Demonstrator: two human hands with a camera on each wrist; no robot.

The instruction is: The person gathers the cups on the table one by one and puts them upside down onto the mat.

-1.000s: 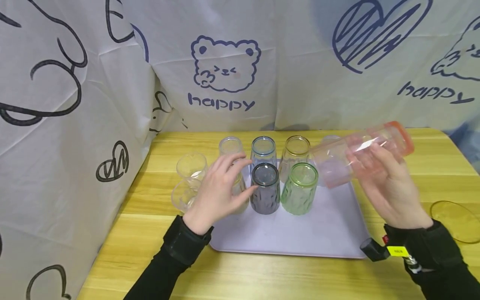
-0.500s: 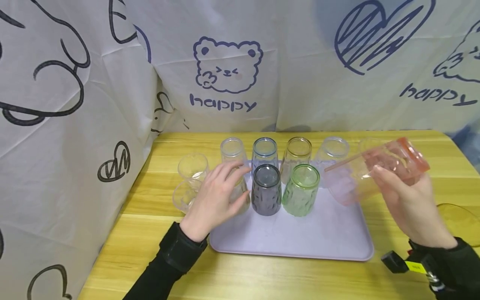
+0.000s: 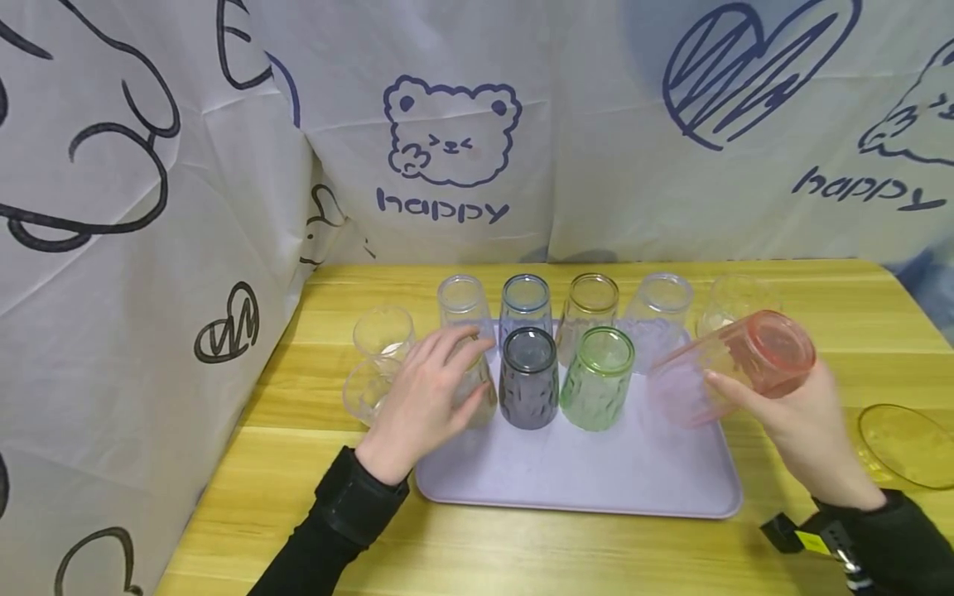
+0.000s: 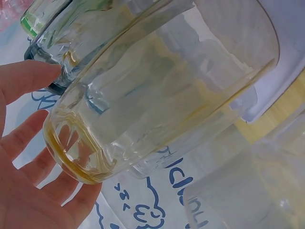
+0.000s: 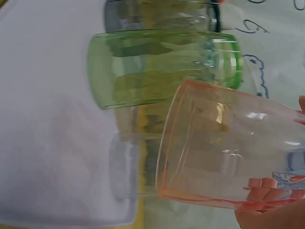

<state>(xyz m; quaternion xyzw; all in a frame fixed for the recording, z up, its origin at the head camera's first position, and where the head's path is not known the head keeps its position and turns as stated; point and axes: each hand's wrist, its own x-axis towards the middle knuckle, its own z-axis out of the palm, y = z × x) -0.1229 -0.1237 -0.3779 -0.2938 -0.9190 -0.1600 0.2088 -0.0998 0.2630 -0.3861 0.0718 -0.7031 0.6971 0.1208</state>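
Lower right of the head view, the right hand point(image 3: 801, 414) grips the pink cup point(image 3: 734, 364), fingers curled around its wall near the base, mouth tipped down and left over the right part of the lilac tray point(image 3: 596, 480). The cup is tilted, its rim just above the tray, in the open slot right of the green cup point(image 3: 596, 377). It looks like thin, light, see-through plastic or glass: rigid, smooth, likely slippery, so a wrap around the mid-wall seems the safest hold.

Lower centre-left, the left hand point(image 3: 425, 397) rests with relaxed, loosely spread fingers on a yellow-rimmed clear cup point(image 4: 157, 90) at the tray's left front; the fingertips touch it without clamping.

Between the hands stand the dark grey cup point(image 3: 527, 377) and the green one, both upside down. Behind them runs a row of inverted cups, and two clear cups point(image 3: 376, 356) sit off the tray to the left. At the far right edge lies a yellow dish point(image 3: 905, 443). All rests on a pale wooden table point(image 3: 522, 555), backed in the upper frame by a white cloth point(image 3: 447, 141) printed with a bear and "happy".
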